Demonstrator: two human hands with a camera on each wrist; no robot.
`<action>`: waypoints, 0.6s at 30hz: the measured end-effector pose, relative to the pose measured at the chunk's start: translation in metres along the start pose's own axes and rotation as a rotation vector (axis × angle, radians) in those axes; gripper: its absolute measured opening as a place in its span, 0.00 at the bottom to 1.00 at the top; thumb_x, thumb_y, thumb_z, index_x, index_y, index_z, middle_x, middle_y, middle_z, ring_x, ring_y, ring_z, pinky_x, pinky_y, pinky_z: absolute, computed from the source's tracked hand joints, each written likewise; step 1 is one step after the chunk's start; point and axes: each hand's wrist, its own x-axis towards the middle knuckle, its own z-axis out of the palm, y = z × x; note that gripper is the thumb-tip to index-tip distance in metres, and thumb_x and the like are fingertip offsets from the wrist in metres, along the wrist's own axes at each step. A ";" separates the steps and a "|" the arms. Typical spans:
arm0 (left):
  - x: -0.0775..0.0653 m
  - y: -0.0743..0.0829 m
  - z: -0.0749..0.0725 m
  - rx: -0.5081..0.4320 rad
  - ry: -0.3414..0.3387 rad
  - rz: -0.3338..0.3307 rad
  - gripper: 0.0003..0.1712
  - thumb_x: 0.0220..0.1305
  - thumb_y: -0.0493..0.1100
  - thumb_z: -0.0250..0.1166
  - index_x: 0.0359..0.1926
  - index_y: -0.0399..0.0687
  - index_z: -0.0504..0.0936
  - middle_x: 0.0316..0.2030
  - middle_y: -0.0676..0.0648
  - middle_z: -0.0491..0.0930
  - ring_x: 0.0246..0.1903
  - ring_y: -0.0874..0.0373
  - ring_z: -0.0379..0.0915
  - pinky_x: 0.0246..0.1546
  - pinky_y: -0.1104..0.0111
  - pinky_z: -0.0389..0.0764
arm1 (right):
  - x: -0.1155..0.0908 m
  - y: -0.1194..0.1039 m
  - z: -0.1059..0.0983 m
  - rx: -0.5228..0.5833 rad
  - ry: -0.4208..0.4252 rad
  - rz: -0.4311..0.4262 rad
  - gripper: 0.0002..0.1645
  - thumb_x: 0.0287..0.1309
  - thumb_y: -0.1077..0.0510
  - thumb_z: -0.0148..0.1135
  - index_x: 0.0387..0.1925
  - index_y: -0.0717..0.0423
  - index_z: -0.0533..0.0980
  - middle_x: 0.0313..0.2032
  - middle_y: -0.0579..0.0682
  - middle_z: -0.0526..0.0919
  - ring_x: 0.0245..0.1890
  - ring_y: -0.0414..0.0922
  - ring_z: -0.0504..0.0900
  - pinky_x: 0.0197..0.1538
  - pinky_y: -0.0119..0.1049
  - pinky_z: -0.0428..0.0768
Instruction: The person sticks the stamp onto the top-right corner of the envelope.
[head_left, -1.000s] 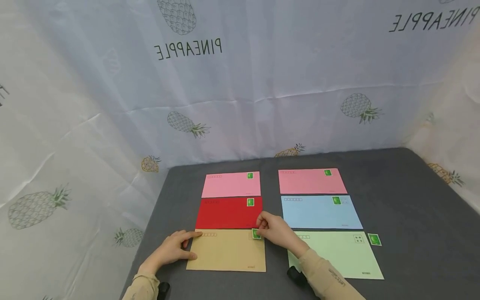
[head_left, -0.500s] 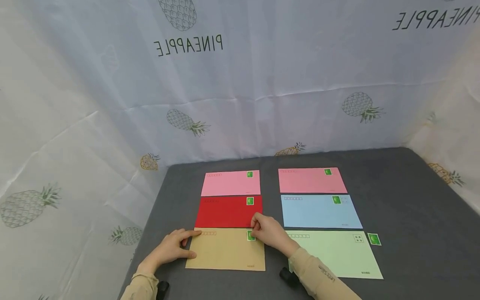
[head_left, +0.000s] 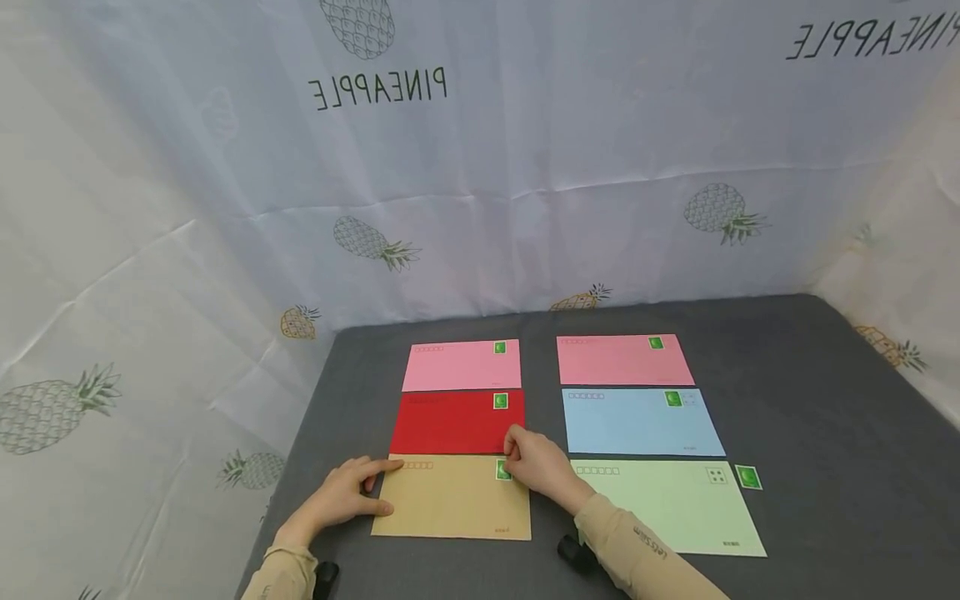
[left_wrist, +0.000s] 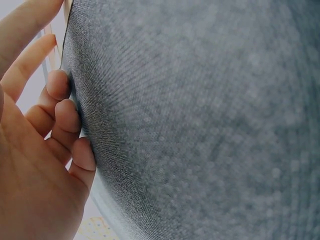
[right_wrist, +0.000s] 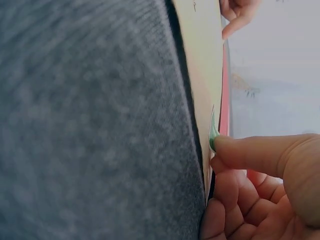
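A tan envelope [head_left: 450, 504] lies at the front left of the grey table. My right hand [head_left: 542, 463] pinches a green stamp [head_left: 502, 471] between thumb and index finger, over the envelope's top right corner. In the right wrist view, the stamp [right_wrist: 213, 130] is tilted close to the paper, its lower edge hidden behind the thumb. My left hand [head_left: 341, 495] rests at the envelope's left side, index finger and thumb spread on its edge. The left wrist view shows the remaining fingers [left_wrist: 68, 116] bent loosely against the grey cloth.
Beyond the tan envelope lie a red [head_left: 453, 427] and a pink envelope [head_left: 453, 371], each bearing a green stamp. To the right are another pink [head_left: 607, 362], a blue [head_left: 630, 427] and a light green envelope [head_left: 667, 508]. A loose stamp [head_left: 748, 477] lies beside the green one.
My right hand has moved left with the stamp, from the tan envelope's right edge onto its corner, and over the last half second has barely shifted. The left hand stays in place.
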 end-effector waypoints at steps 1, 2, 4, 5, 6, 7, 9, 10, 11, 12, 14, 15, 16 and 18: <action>0.000 0.000 0.000 0.000 0.000 -0.003 0.35 0.44 0.57 0.72 0.56 0.56 0.77 0.23 0.56 0.62 0.25 0.68 0.53 0.31 0.63 0.52 | 0.000 0.000 0.001 -0.008 0.003 0.000 0.11 0.47 0.63 0.66 0.26 0.52 0.69 0.19 0.42 0.71 0.18 0.36 0.68 0.22 0.28 0.67; -0.001 0.000 0.000 0.001 0.000 -0.003 0.35 0.44 0.57 0.72 0.56 0.56 0.77 0.23 0.56 0.62 0.25 0.68 0.53 0.31 0.63 0.52 | 0.000 0.000 0.001 -0.016 0.006 -0.001 0.11 0.47 0.63 0.66 0.26 0.52 0.69 0.19 0.42 0.71 0.18 0.36 0.68 0.22 0.28 0.67; 0.000 0.000 0.000 0.002 0.000 -0.007 0.35 0.44 0.57 0.72 0.57 0.56 0.77 0.23 0.56 0.62 0.25 0.68 0.53 0.31 0.63 0.52 | 0.000 -0.001 0.001 -0.025 0.013 -0.001 0.11 0.47 0.63 0.66 0.26 0.52 0.69 0.19 0.42 0.71 0.18 0.36 0.67 0.22 0.28 0.66; 0.000 -0.001 0.000 0.003 -0.001 -0.009 0.36 0.44 0.57 0.72 0.57 0.56 0.76 0.23 0.56 0.62 0.25 0.68 0.53 0.31 0.63 0.52 | 0.000 -0.001 0.002 -0.029 0.015 -0.001 0.11 0.47 0.63 0.66 0.26 0.52 0.69 0.19 0.42 0.71 0.18 0.36 0.67 0.22 0.28 0.67; 0.000 0.000 0.000 0.003 -0.001 -0.012 0.36 0.44 0.57 0.72 0.57 0.56 0.76 0.23 0.56 0.62 0.25 0.68 0.53 0.31 0.63 0.52 | 0.001 -0.001 0.002 -0.032 0.017 0.001 0.11 0.47 0.63 0.66 0.26 0.52 0.69 0.19 0.42 0.71 0.18 0.36 0.67 0.22 0.28 0.67; 0.001 0.000 0.000 0.004 -0.004 -0.015 0.36 0.44 0.57 0.72 0.57 0.56 0.76 0.23 0.56 0.62 0.26 0.68 0.54 0.32 0.63 0.52 | 0.001 -0.001 0.002 -0.037 0.017 0.004 0.11 0.47 0.62 0.66 0.26 0.52 0.69 0.19 0.42 0.71 0.18 0.36 0.67 0.22 0.28 0.67; 0.001 0.000 0.000 0.007 -0.007 -0.021 0.36 0.44 0.57 0.72 0.57 0.57 0.76 0.23 0.57 0.62 0.26 0.68 0.54 0.32 0.62 0.52 | 0.001 -0.002 0.002 -0.047 0.017 0.008 0.12 0.47 0.62 0.67 0.26 0.51 0.69 0.19 0.42 0.70 0.18 0.36 0.67 0.22 0.28 0.66; 0.001 0.000 0.000 0.006 -0.009 -0.022 0.36 0.44 0.57 0.72 0.57 0.57 0.76 0.23 0.57 0.62 0.26 0.68 0.54 0.32 0.62 0.52 | 0.001 -0.002 0.003 -0.052 0.017 0.010 0.12 0.47 0.62 0.67 0.26 0.51 0.69 0.19 0.42 0.70 0.18 0.36 0.67 0.22 0.28 0.66; 0.001 0.000 0.000 0.006 -0.011 -0.023 0.36 0.44 0.57 0.72 0.57 0.57 0.76 0.24 0.57 0.62 0.26 0.68 0.54 0.32 0.62 0.52 | 0.001 -0.002 0.003 -0.057 0.017 0.011 0.12 0.47 0.61 0.67 0.26 0.51 0.69 0.19 0.42 0.70 0.18 0.36 0.67 0.22 0.28 0.66; 0.001 0.000 0.000 0.005 -0.010 -0.023 0.36 0.44 0.58 0.72 0.57 0.57 0.76 0.24 0.57 0.62 0.26 0.68 0.54 0.32 0.62 0.52 | 0.001 -0.002 0.003 -0.064 0.019 0.010 0.12 0.47 0.61 0.67 0.26 0.51 0.69 0.19 0.42 0.70 0.18 0.36 0.67 0.22 0.28 0.66; 0.000 0.000 0.000 0.002 -0.009 -0.022 0.36 0.44 0.58 0.72 0.57 0.57 0.76 0.24 0.57 0.62 0.26 0.68 0.53 0.32 0.62 0.52 | 0.000 -0.002 0.004 -0.077 0.021 0.005 0.12 0.48 0.61 0.67 0.25 0.51 0.70 0.19 0.42 0.69 0.18 0.36 0.66 0.22 0.28 0.65; 0.000 0.000 0.000 0.001 -0.009 -0.022 0.36 0.44 0.58 0.72 0.57 0.57 0.76 0.24 0.56 0.62 0.26 0.68 0.53 0.33 0.62 0.52 | 0.000 -0.002 0.004 -0.084 0.021 0.003 0.11 0.48 0.61 0.67 0.25 0.51 0.70 0.19 0.42 0.69 0.18 0.36 0.66 0.22 0.28 0.65; 0.000 0.000 0.000 -0.001 -0.007 -0.023 0.36 0.44 0.58 0.72 0.57 0.57 0.76 0.24 0.56 0.62 0.26 0.68 0.53 0.33 0.62 0.52 | 0.000 -0.002 0.004 -0.088 0.021 -0.001 0.11 0.48 0.61 0.67 0.24 0.51 0.71 0.19 0.43 0.69 0.18 0.36 0.66 0.21 0.27 0.65; 0.000 0.000 0.000 0.003 -0.005 -0.023 0.36 0.44 0.58 0.72 0.57 0.57 0.76 0.24 0.56 0.62 0.26 0.68 0.53 0.33 0.61 0.52 | 0.000 -0.002 0.004 -0.097 0.019 -0.009 0.09 0.49 0.60 0.66 0.24 0.51 0.73 0.19 0.43 0.70 0.19 0.36 0.66 0.22 0.27 0.66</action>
